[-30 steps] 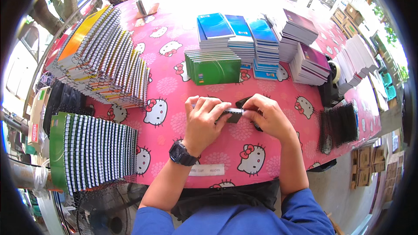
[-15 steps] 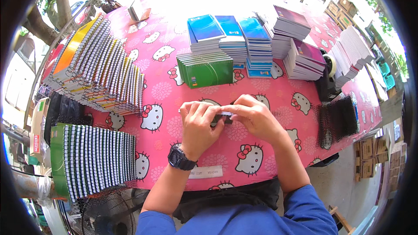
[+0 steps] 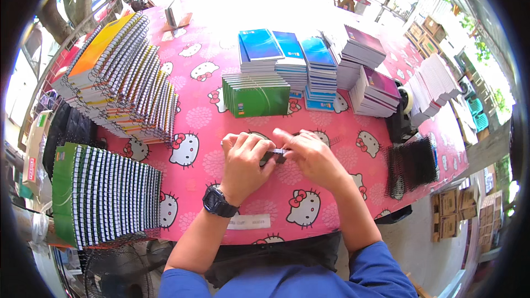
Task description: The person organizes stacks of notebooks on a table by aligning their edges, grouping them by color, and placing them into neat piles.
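Over the middle of the pink cloth, my two hands come together around a small black object (image 3: 280, 157) with a greyish strip on top; most of it is hidden, so its kind is unclear. My left hand (image 3: 241, 163), with a black watch on the wrist, is closed round its left side. The thumb and fingers of my right hand (image 3: 313, 157) pinch its right end, with the index finger lifted a little. Just beyond the hands stands a row of green spiral notebooks (image 3: 259, 102). A white paper strip (image 3: 248, 221) lies near my left wrist.
Spiral notebooks (image 3: 113, 77) with orange covers pile up at the left, above a green-covered stack (image 3: 65, 193). Blue notebooks (image 3: 262, 45) and purple ones (image 3: 381, 85) stand behind. A tape dispenser (image 3: 398, 121) and black spiral coils (image 3: 411, 168) sit at the right.
My right hand's fingers have lifted and spread slightly, baring more of the small black object. The whole view has shifted a little.
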Tool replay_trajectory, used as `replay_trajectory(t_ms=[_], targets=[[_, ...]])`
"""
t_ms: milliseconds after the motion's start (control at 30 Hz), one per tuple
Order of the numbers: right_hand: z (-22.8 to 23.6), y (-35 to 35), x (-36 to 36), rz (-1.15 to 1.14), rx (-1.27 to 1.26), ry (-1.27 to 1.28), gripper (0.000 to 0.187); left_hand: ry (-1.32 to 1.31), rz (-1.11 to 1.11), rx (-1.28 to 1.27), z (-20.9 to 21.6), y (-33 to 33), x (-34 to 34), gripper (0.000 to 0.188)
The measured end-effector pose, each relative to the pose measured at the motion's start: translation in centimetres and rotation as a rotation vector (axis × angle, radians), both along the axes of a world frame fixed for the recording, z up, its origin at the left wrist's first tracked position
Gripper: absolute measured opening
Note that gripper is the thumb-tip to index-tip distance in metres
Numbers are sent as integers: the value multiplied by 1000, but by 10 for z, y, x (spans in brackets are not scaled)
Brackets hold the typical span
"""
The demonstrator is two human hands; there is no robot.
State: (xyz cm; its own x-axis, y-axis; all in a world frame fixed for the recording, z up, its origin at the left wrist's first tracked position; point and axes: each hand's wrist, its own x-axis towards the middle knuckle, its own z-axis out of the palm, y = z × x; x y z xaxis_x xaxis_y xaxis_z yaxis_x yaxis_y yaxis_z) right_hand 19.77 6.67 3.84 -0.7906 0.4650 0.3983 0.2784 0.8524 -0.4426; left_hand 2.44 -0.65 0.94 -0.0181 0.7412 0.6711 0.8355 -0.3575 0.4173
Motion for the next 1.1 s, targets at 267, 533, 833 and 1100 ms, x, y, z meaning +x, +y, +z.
replay_trajectory(t_ms=[267, 533, 833, 1100], targets=[[-3, 69, 74, 23, -275, -198, 43, 62, -96, 4, 3, 2, 12, 16], [12, 52, 52, 51, -387, -627, 82, -20, -185, -98, 9, -7, -4, 15], [-9, 46, 42, 19, -227, -341, 61, 185, -175, -152, -7, -1, -14, 38], [0, 22, 34, 79, -906, 222, 52, -38, -78, -213, 1, 0, -43, 25]])
